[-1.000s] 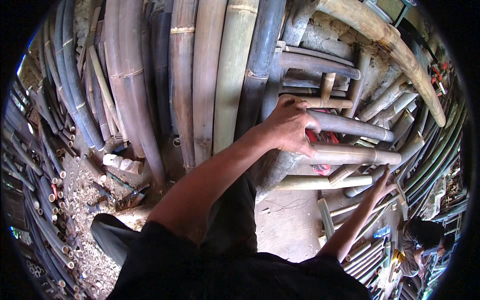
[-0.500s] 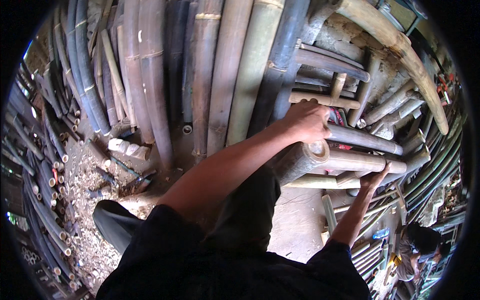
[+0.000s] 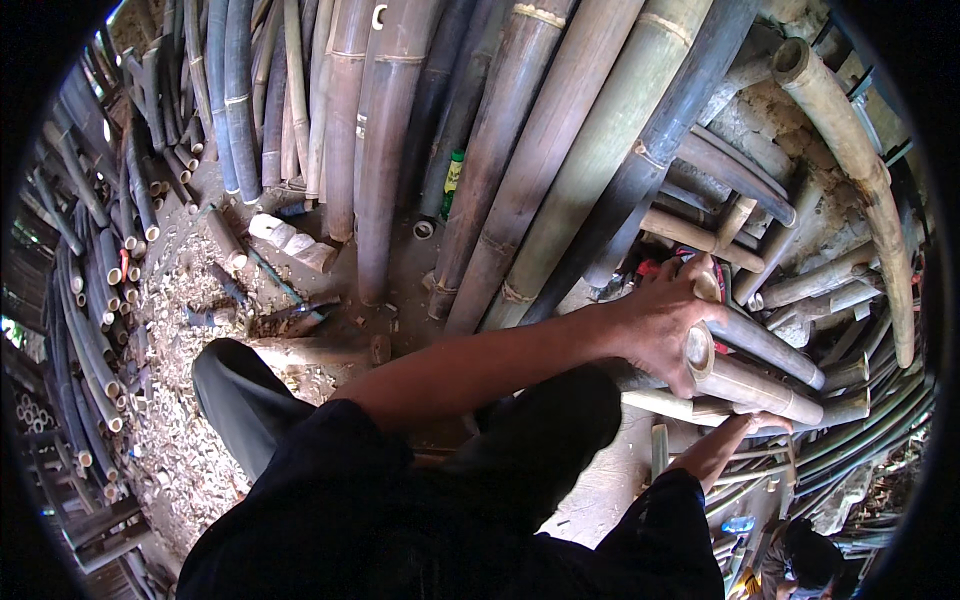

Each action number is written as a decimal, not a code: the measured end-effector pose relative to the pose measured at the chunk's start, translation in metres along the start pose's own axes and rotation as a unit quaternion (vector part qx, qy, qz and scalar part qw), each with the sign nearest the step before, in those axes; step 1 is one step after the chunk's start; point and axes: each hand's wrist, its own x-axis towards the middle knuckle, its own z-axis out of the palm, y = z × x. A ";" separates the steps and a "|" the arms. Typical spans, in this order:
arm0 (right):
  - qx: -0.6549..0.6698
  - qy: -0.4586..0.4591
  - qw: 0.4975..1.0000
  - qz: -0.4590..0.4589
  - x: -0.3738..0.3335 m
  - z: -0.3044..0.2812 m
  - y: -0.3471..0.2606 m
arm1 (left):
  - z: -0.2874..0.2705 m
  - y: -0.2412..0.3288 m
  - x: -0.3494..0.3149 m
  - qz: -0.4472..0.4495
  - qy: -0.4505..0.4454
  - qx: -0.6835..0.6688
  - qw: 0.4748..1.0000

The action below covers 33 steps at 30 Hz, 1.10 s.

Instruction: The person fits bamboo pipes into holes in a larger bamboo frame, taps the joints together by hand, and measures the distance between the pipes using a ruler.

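My left hand (image 3: 660,325) reaches across to the right and grips a bamboo frame at its cut ends. Its fingers are curled around the near end of a thick, pale brown bamboo tube (image 3: 765,388). Just beyond lies a darker grey bamboo tube (image 3: 770,345), roughly parallel, its end also close to my fingers. My right hand (image 3: 745,432) supports the pale tube from below near its far end, fingers against its underside. A paler bamboo piece (image 3: 665,403) runs below the thick tube. Part of the frame behind my left hand is hidden.
Tall bamboo poles (image 3: 545,190) lean in front. Wood shavings (image 3: 190,400), tools (image 3: 290,315) and a white-wrapped piece (image 3: 285,238) lie left. A green bottle (image 3: 453,175) stands among the poles. Another person (image 3: 805,560) is at lower right. A curved pole (image 3: 850,170) rises right.
My view has shifted, moving the scene within it. My left hand has moved from the frame's top onto the bamboo ends. My right hand has slid along beneath the pale tube.
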 end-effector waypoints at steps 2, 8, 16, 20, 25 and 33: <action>-0.007 0.003 1.000 -0.008 0.000 0.007 0.005 | -0.002 -0.004 0.004 0.053 0.029 -0.033 0.998; -0.024 0.014 0.999 -0.043 0.005 0.008 -0.009 | -0.032 0.002 0.004 0.066 0.025 -0.102 0.992; -0.003 0.012 0.987 -0.160 -0.043 0.051 -0.084 | -0.121 0.032 0.046 0.085 -0.076 -0.221 0.969; 0.030 0.010 0.968 -0.249 -0.087 0.076 -0.150 | -0.180 0.060 0.054 0.099 -0.072 -0.291 0.949; 0.121 -0.009 0.920 -0.373 -0.167 0.120 -0.246 | -0.246 0.092 0.057 0.130 0.034 -0.405 0.904; 0.299 -0.078 0.829 -0.466 -0.308 0.200 -0.356 | -0.375 0.136 0.013 0.149 0.073 -0.415 0.895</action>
